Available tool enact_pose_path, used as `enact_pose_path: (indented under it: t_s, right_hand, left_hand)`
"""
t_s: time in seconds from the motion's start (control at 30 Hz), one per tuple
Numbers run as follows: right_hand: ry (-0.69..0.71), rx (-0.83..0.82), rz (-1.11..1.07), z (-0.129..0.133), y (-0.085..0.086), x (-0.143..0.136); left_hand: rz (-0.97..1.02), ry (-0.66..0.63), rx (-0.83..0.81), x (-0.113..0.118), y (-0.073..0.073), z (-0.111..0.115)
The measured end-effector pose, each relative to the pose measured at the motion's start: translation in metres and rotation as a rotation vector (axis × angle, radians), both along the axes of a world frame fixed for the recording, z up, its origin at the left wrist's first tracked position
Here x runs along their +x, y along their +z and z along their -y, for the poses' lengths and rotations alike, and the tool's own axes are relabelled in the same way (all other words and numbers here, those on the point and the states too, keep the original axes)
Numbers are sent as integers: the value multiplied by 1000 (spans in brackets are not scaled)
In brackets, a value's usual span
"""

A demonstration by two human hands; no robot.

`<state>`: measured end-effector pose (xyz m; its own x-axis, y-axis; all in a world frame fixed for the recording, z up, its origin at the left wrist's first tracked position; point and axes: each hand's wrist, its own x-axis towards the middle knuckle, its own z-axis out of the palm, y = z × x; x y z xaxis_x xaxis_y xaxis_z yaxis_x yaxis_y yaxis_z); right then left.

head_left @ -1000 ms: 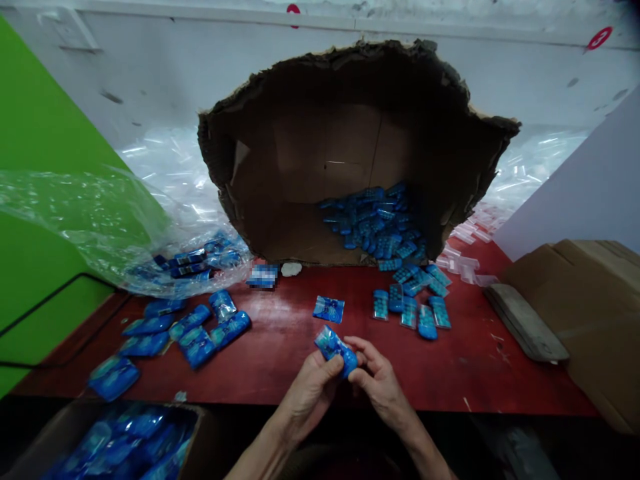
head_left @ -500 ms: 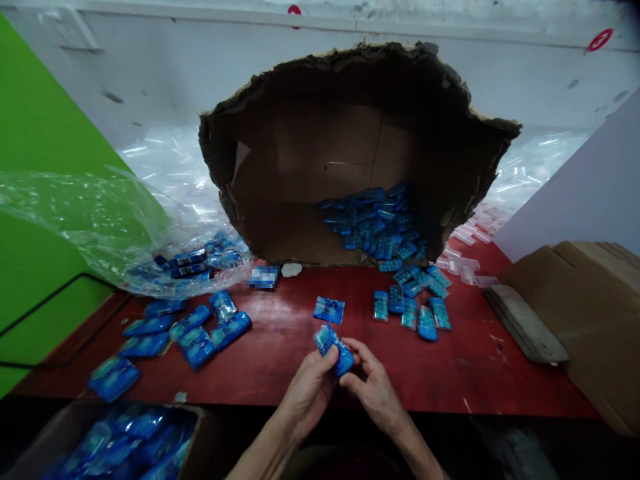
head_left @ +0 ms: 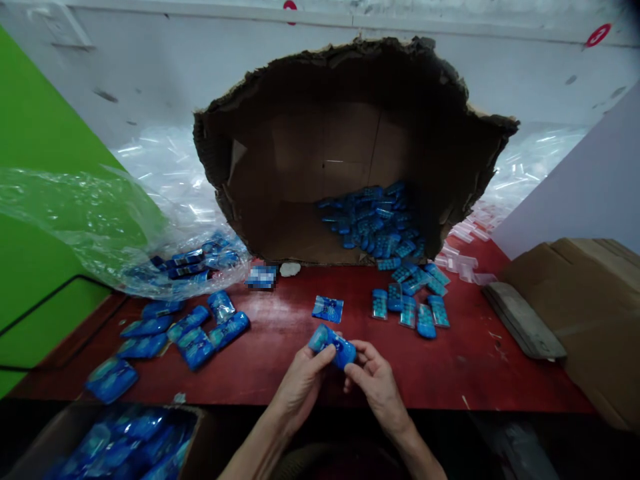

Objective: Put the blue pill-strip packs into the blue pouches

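Note:
Above the table's front edge, my left hand (head_left: 303, 380) grips a small blue-wrapped container (head_left: 334, 346), its thumb pressed on the upper face. My right hand (head_left: 375, 380) pinches the other end of the same container between thumb and fingers. A flat blue printed wrapper (head_left: 328, 309) lies on the table just beyond it. Right of that are several clear containers with blue caps and blue-green contents (head_left: 407, 311). On the left lie several blue-wrapped containers (head_left: 195, 347).
A large torn-edged cardboard box (head_left: 300, 233) faces me, with a heap of small blue containers (head_left: 375, 220) inside. Clear plastic film (head_left: 115, 227) hangs at left. A carton of wrapped containers (head_left: 130, 440) stands at lower left, a closed carton (head_left: 590, 313) at right. The tabletop (head_left: 480, 380) is red.
The container has turned in my hands and now lies flatter, with the blue wrap covering more of its left end. Both hands stay in nearly the same place.

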<state>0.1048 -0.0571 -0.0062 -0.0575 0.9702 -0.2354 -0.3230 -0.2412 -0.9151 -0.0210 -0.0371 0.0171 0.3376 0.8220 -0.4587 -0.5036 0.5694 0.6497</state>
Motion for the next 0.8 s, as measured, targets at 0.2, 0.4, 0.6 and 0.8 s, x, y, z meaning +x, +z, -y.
enact_pose_path:
  t_s: [0.2, 0.4, 0.6, 0.8]
  right_hand:
    - [15, 1, -21, 1, -1, -2]
    - [29, -15, -4, 0, -6, 0]
    - [67, -26, -29, 1, -4, 4]
    - [102, -13, -13, 0, -1, 4]
  left_hand:
    - [-57, 60, -1, 3, -4, -1]
    - [-27, 60, 17, 8, -5, 3]
    - [-11, -22, 0, -1, 1, -1]
    - [4, -45, 11, -1, 0, -1]
